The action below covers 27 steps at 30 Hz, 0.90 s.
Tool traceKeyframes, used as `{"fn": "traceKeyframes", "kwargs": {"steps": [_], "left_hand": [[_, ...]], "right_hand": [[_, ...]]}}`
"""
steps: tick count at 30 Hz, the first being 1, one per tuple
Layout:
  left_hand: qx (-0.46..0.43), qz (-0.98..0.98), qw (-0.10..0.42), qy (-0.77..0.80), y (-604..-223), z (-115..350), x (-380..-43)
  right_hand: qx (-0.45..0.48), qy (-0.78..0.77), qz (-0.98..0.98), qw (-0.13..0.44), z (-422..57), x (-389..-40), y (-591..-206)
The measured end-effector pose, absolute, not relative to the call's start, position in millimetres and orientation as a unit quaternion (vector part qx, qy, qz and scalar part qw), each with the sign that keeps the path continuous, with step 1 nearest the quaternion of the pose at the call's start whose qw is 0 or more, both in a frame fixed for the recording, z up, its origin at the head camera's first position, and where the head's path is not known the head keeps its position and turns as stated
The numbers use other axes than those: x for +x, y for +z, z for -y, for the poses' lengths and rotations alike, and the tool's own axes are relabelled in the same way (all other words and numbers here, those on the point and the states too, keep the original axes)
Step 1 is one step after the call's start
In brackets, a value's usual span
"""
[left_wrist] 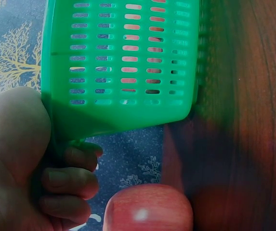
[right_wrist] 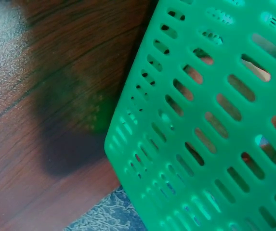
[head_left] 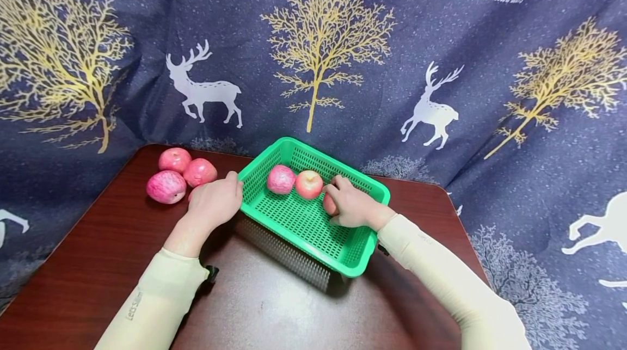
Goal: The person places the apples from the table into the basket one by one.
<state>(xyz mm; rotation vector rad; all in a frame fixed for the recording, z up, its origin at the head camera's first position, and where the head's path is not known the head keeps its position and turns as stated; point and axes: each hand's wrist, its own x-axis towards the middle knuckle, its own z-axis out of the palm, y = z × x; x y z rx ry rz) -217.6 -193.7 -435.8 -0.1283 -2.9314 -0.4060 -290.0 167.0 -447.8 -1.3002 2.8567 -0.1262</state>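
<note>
A green perforated plastic basket (head_left: 299,237) stands on the table. My left hand (head_left: 219,201) grips its left rim; in the left wrist view the fingers (left_wrist: 70,183) curl beside the basket wall (left_wrist: 128,115). Inside the basket, my right hand (head_left: 354,204) holds a red apple (head_left: 330,206) between thumb and fingers, partly covering it. Left of that apple lie a yellowish-red apple (head_left: 309,184) and a pink apple (head_left: 281,179), side by side along the far wall. The right wrist view shows mostly the basket's slotted wall (right_wrist: 210,125), which hides most of the right hand.
Near the table's far left corner sit a pink apple (head_left: 166,186) and two redder apples, one behind (head_left: 174,160) and one at right (head_left: 200,172). Past the brown table (head_left: 274,317) hangs a dark blue cloth (head_left: 294,99) with trees and deer.
</note>
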Motion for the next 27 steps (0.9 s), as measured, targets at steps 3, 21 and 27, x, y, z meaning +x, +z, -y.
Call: {"fn": "traceKeyframes", "kwargs": {"steps": [3,21,27], "left_hand": [[-0.043,0.986,0.09,-0.136,-436.1,193.9,-217.9],[-0.047,0.985,0.096,-0.136,-436.3,193.5,-216.9],[-0.047,0.985,0.096,-0.137,-435.9,193.7,-217.2]], "right_hand": [[-0.414,-0.032,-0.91,0.0,-166.9,-289.5,-446.3],[-0.433,-0.029,-0.898,-0.069,-166.5,-291.6,-448.3],[-0.437,-0.03,-0.895,-0.083,-166.9,-292.9,-449.3]]}}
